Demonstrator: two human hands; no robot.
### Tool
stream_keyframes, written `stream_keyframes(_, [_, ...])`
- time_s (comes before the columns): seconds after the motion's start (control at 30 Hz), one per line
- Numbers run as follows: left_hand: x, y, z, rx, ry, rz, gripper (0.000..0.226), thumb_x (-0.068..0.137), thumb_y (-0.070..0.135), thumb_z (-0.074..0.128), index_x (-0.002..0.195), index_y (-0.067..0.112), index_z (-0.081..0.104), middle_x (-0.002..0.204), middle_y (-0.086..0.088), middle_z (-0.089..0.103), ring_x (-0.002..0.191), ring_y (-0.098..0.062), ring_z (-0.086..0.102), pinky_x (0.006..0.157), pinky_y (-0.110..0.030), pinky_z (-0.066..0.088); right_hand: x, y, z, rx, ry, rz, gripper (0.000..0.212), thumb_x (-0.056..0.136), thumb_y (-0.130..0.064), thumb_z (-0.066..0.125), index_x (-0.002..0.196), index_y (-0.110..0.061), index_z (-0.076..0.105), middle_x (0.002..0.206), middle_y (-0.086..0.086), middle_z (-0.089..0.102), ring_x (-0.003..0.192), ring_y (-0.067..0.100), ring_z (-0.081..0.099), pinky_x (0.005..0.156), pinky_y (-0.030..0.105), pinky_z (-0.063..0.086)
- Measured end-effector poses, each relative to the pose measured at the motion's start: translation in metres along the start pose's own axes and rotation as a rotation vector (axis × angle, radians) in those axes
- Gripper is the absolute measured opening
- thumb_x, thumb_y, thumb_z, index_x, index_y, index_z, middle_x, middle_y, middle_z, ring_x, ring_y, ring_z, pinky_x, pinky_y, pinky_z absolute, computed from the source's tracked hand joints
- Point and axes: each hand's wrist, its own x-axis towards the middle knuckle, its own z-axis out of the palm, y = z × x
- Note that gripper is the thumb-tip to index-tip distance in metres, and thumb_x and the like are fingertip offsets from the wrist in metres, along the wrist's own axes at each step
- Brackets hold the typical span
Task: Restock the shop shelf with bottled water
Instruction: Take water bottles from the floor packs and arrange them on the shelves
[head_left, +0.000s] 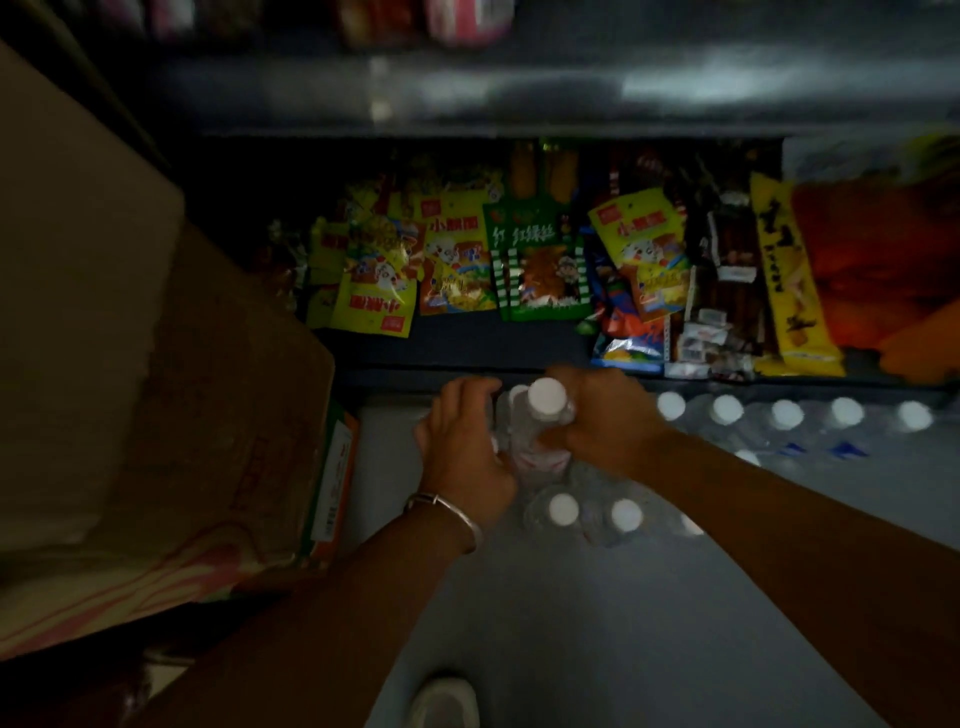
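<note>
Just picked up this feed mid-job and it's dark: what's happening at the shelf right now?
A person is stocking bottled water low down at the shelf. Both hands grip bottles: the right hand is wrapped round a white-capped bottle, and the left hand holds bottles next to it. A row of bottles already stands to the right, with a few more below the hands. Snack packets fill the shelf above, and a cardboard box sits at left.
</note>
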Motion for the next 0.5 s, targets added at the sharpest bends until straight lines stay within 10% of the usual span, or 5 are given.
stream_keyframes(0.13, [-0.001,0.066,-0.056,0.023,-0.024,-0.007,0.066,0.071,0.009,0.066,0.131,0.018,0.04,0.133,-0.002,0.04,0.126,-0.021,0.037,0.105,-0.039,0.028,-0.033,-0.041,-0.079,0.043,0.094,-0.056,0.046,0.074,-0.036,0.075,0.112,-0.017,0.059,0.11,0.008,0.067,0.103,0.026,0.061,0.086,0.038,0.049])
stream_keyframes(0.27, [-0.004,0.132,-0.12,-0.1,-0.08,0.018,0.063,0.06,0.042,0.059,0.12,0.032,0.045,0.123,-0.001,0.051,0.116,-0.024,0.051,0.098,-0.05,0.041,-0.072,-0.088,-0.171,0.054,0.192,-0.102,0.046,0.07,-0.038,0.077,0.111,-0.022,0.062,0.11,0.001,0.068,0.102,0.022,0.062,0.087,0.035,0.049])
stream_keyframes(0.4, [-0.011,0.221,-0.204,-0.211,-0.047,0.119,0.035,0.059,0.045,0.062,0.092,0.039,0.053,0.102,0.008,0.059,0.098,-0.002,0.058,0.089,-0.029,0.05,-0.122,-0.148,-0.275,0.124,0.253,-0.18,0.051,0.068,-0.037,0.08,0.114,-0.023,0.065,0.108,-0.001,0.069,0.1,0.02,0.062,0.084,0.037,0.049])
stream_keyframes(0.5, [-0.024,0.291,-0.275,-0.286,-0.064,0.182,0.045,0.063,0.041,0.066,0.104,0.045,0.048,0.115,-0.003,0.058,0.108,-0.019,0.058,0.093,-0.043,0.049,-0.158,-0.196,-0.353,0.129,0.311,-0.257,0.048,0.07,-0.039,0.079,0.114,-0.026,0.064,0.107,-0.004,0.068,0.099,0.018,0.061,0.084,0.034,0.049])
